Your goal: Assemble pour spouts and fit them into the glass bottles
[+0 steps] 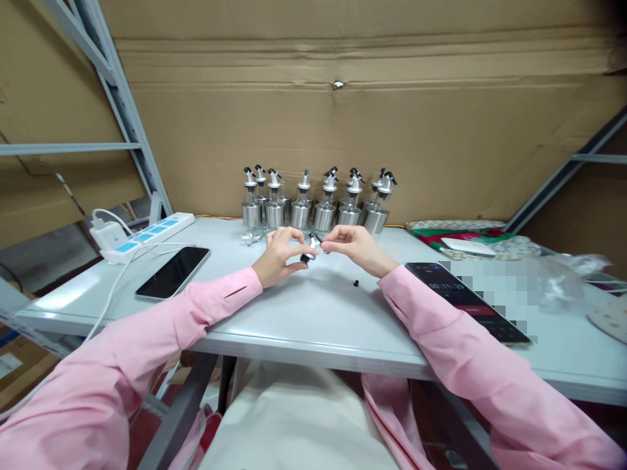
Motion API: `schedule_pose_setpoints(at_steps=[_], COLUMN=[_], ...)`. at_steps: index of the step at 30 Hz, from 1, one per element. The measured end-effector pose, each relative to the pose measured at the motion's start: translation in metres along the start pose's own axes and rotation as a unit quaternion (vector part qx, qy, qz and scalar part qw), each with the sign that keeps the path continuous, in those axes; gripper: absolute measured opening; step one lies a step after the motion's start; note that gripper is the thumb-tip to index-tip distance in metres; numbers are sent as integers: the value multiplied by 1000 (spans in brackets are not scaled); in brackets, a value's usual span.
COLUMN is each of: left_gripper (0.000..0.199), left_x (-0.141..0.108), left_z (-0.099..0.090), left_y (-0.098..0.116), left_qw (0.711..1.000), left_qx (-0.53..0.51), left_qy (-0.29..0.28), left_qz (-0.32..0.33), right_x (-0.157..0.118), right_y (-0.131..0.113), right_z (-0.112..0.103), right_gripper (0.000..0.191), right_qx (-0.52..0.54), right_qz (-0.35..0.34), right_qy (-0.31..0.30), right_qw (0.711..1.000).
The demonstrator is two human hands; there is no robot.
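Note:
Thumb and fingers of my left hand (280,258) are closed around a bottle pourer (311,248), silver on top with a ribbed black stopper below. My right hand (360,249) pinches a small black piece (318,239) against the pourer's upper end. Whether the piece is joined to it I cannot tell. On the table in front of my right hand lies a small black cap (356,283). Behind both hands stand several glass and steel bottles (301,214), most with pourers that have black flip tops. A clear and silver part (251,237) lies left of my left hand.
To the left are a dark phone (174,272) and a white power strip (151,236) with a charger and cable. At right lie a phone with a running timer (465,300), a patterned cloth (514,245) and a clear plastic bag (558,281). Cardboard (313,130) walls the back.

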State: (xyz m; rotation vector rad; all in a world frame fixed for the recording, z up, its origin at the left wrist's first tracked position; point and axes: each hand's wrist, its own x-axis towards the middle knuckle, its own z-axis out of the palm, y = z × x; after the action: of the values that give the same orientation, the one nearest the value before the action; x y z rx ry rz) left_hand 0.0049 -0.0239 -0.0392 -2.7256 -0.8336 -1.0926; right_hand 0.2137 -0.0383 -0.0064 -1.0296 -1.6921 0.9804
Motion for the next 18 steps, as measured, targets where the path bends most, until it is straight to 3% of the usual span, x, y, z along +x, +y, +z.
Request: schedule_pose_setpoints(at_steps=[3, 11, 18], left_gripper=[23, 21, 20], left_x=[0, 0, -2], left_z=[0, 2, 2], left_y=[0, -1, 1], left_qw=[999, 991, 981], left_qx=[-16, -100, -98], left_qy=[22, 14, 61], left_qz=[18, 90, 153], right_x=[-1, -1, -3], right_y=[-2, -1, -3], right_z=[3, 4, 3], right_gripper=[31, 30, 27], right_qx=[6, 14, 191], right_qz=[-1, -4, 68], right_qy=[0, 1, -57], right_qw=[1000, 1000, 978])
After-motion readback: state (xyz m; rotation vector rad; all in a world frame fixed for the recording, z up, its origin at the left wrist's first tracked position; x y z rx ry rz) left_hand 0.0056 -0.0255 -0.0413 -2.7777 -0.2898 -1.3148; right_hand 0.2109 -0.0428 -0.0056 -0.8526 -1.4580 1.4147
